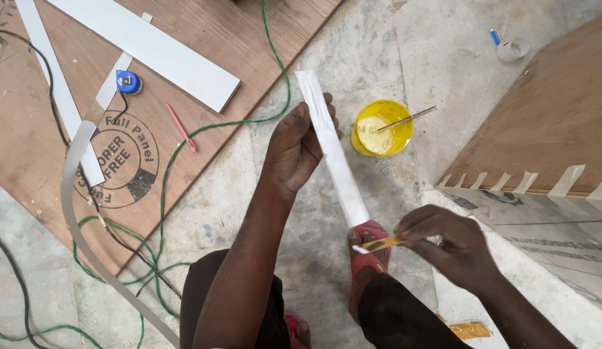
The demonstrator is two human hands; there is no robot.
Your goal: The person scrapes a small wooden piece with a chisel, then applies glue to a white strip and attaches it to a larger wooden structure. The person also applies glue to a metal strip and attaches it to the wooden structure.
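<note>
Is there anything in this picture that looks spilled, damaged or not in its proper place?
Nothing is spilled or broken. The yellow tub of glue stands upright on the floor with a stick resting in it. The green cable lies in loose loops across the plywood sheet and floor, close to the person's legs. The left hand holds the white strip.

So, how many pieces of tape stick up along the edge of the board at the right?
6 tape tabs show along the plywood board edge at right, spaced from near the yellow glue bowl toward the frame's right border; more may be cut off there.
</note>
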